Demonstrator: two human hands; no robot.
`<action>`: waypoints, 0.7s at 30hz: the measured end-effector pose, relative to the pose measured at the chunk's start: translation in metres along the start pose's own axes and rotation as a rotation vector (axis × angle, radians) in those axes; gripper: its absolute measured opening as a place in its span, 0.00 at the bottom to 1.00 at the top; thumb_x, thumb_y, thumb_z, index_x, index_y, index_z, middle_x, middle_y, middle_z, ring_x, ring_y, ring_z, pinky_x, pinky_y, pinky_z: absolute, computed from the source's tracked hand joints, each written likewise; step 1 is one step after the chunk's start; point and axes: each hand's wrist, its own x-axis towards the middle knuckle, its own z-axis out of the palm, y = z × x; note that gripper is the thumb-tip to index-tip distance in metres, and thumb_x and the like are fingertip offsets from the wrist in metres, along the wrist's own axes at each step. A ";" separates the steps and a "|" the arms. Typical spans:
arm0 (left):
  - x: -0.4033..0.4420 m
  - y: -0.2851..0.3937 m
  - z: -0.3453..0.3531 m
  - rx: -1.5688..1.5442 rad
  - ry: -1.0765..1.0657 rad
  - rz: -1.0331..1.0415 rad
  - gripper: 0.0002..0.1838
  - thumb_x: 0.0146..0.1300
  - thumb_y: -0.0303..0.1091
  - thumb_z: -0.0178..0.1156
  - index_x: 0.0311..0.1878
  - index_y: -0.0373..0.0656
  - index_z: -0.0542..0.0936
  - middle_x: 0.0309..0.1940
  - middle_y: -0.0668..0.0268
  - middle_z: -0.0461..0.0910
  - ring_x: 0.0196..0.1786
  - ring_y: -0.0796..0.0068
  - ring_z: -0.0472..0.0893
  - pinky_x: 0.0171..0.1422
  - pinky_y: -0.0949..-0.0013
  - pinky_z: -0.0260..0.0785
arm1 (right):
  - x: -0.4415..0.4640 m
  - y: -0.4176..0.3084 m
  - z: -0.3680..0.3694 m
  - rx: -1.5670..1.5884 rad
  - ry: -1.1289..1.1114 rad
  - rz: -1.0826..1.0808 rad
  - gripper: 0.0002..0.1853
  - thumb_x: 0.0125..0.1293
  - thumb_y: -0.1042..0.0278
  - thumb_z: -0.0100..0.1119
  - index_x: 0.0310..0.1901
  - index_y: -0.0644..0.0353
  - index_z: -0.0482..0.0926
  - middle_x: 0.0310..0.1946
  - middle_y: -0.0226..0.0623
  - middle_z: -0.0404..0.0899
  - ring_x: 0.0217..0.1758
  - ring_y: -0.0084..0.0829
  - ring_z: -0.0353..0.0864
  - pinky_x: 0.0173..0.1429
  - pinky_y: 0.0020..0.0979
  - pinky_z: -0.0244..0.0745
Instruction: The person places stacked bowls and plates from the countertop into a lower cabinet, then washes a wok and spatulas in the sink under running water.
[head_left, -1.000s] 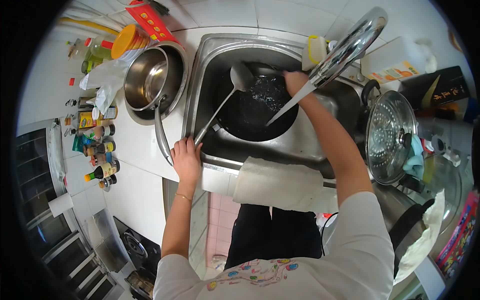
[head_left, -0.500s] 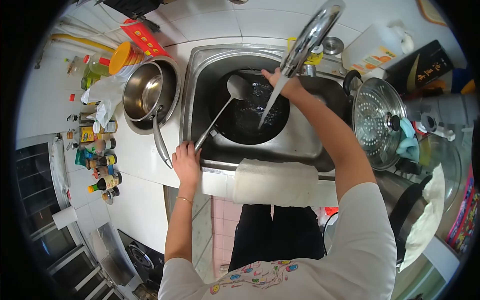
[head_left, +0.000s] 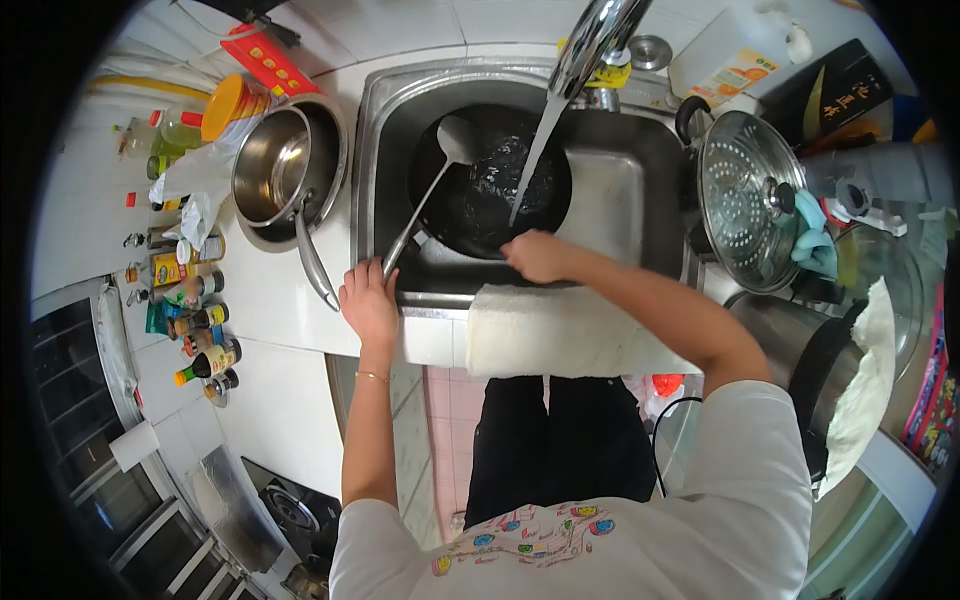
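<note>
A dark wok (head_left: pixel 462 232) lies in the metal sink (head_left: pixel 605 225), with water from the faucet (head_left: pixel 590 50) running into it. A metal wok spatula (head_left: pixel 457 140) rests with its blade over the wok's left part, its handle slanting down to the left. At the sink's near left corner, my left hand (head_left: pixel 370 300) is closed around the end of that handle. My right hand (head_left: pixel 537 256) is at the wok's near rim, fingers curled on the edge; the fingertips are partly hidden.
Left of the sink, a saucepan (head_left: pixel 270 170) sits in a metal bowl, its handle pointing toward me. A lidded steamer pot (head_left: pixel 745 200) stands on the right. A cream cloth (head_left: pixel 550 330) hangs over the front edge. Several bottles and jars line the left wall.
My right hand has moved from the wok's far right rim, behind the stream, to its near rim. My left hand stays on the spatula handle. The view has shifted slightly.
</note>
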 end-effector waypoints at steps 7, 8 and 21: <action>0.000 -0.001 0.002 -0.045 0.015 0.007 0.15 0.58 0.41 0.63 0.45 0.44 0.79 0.42 0.68 0.78 0.44 0.66 0.75 0.44 0.65 0.65 | -0.017 0.057 -0.091 -0.700 0.273 0.319 0.08 0.56 0.73 0.55 0.31 0.57 0.86 0.32 0.41 0.85 0.38 0.39 0.86 0.37 0.42 0.80; -0.001 -0.002 0.003 -0.045 0.013 0.007 0.15 0.58 0.41 0.63 0.45 0.44 0.79 0.42 0.68 0.78 0.44 0.66 0.75 0.44 0.65 0.65 | -0.017 0.057 -0.091 -0.689 0.250 0.312 0.09 0.56 0.73 0.55 0.32 0.57 0.86 0.32 0.41 0.85 0.38 0.39 0.86 0.37 0.42 0.80; 0.000 0.002 -0.001 -0.039 -0.010 -0.045 0.15 0.56 0.41 0.65 0.45 0.45 0.80 0.42 0.69 0.79 0.44 0.65 0.75 0.45 0.64 0.66 | 0.004 0.009 -0.030 -0.262 -0.171 0.132 0.09 0.56 0.71 0.56 0.38 0.62 0.82 0.41 0.47 0.83 0.45 0.48 0.82 0.47 0.44 0.77</action>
